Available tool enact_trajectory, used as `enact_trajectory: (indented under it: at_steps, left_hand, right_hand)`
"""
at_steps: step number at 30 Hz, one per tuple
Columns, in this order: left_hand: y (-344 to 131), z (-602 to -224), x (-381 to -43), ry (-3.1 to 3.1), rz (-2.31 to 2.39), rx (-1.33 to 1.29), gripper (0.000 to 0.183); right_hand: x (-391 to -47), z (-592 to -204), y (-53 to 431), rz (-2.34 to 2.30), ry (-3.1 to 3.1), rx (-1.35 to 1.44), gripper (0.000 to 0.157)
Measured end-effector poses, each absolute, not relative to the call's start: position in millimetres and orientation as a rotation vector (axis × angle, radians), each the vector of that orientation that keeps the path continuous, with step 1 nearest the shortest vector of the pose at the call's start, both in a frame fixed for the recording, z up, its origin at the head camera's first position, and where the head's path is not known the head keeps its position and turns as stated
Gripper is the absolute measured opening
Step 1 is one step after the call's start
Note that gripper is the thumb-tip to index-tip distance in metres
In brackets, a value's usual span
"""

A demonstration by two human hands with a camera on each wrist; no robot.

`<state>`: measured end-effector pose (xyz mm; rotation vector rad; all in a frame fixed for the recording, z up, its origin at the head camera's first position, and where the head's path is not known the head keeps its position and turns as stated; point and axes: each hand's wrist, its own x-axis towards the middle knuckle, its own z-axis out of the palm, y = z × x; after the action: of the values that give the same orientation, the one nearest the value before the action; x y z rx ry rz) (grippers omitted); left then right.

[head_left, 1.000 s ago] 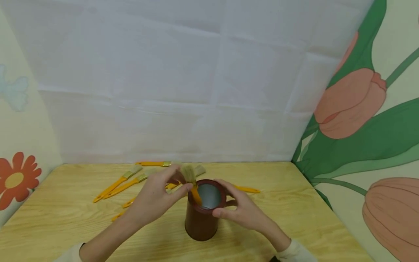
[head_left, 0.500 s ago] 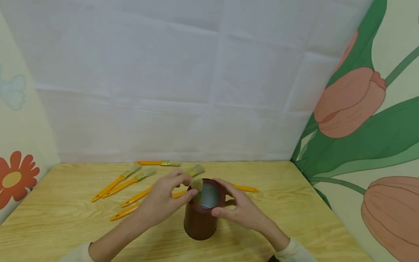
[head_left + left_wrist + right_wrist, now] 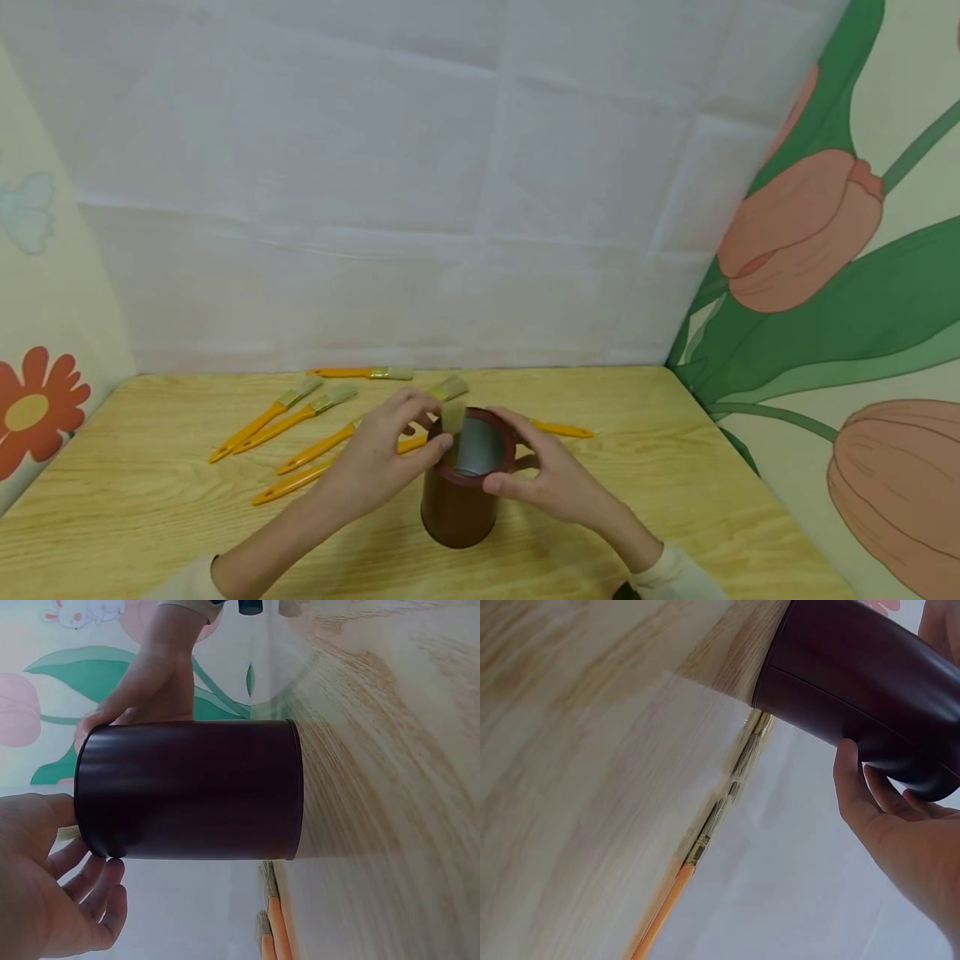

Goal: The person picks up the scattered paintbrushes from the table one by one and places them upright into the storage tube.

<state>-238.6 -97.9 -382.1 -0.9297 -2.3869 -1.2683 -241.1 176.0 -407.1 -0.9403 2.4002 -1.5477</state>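
Observation:
A dark red-brown cylindrical container (image 3: 459, 512) stands upright on the table, its mouth facing up. My right hand (image 3: 558, 479) holds it at the rim from the right, thumb in front and fingers behind. At the left side of the mouth, my left hand (image 3: 382, 450) pinches a paintbrush (image 3: 453, 417) between thumb and fingers. Its pale bristles point up above the rim, and the handle goes down inside, mostly hidden. In the left wrist view the container (image 3: 187, 791) hides most of this brush.
Several paintbrushes with orange handles, such as this paintbrush (image 3: 255, 433), lie on the wooden table (image 3: 675, 517) left of and behind the container. Another orange handle (image 3: 566, 431) shows to its right. A white sheet (image 3: 337, 167) hangs at the back edge.
My left hand has lowered the paintbrush handle-first into the container, so only its upper part shows now. My right hand has kept its hold on the rim.

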Motion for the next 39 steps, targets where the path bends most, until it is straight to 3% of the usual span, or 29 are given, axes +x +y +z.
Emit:
enact_trajectory:
  at_steps: [9, 12, 16, 22, 39]
  left_hand:
    - [-100.0, -382.1, -237.5, -2.416, -1.377, -0.890, 0.039]
    - [-101.6, -383.0, -238.4, -2.423, -1.410, -0.868, 0.041]
    - [-103.8, -382.5, -240.9, -2.420, -1.442, -0.831, 0.039]
    - [-107.9, -379.7, -244.7, -2.437, -1.423, -0.745, 0.035]
    - [-138.1, -376.1, -264.6, -2.430, -1.310, -0.692, 0.036]
  right_hand:
    - [-241.5, -407.8, 176.6, -1.507, 2.442, -0.963, 0.074]
    - [-241.3, -407.9, 176.9, -1.495, 2.457, -0.981, 0.068]
    - [-241.5, -407.7, 176.2, -1.495, 2.463, -0.993, 0.062]
    - [-240.6, -406.5, 175.7, -1.491, 2.474, -0.984, 0.070]
    - [-239.4, -406.8, 177.6, -1.471, 2.482, -0.989, 0.069]
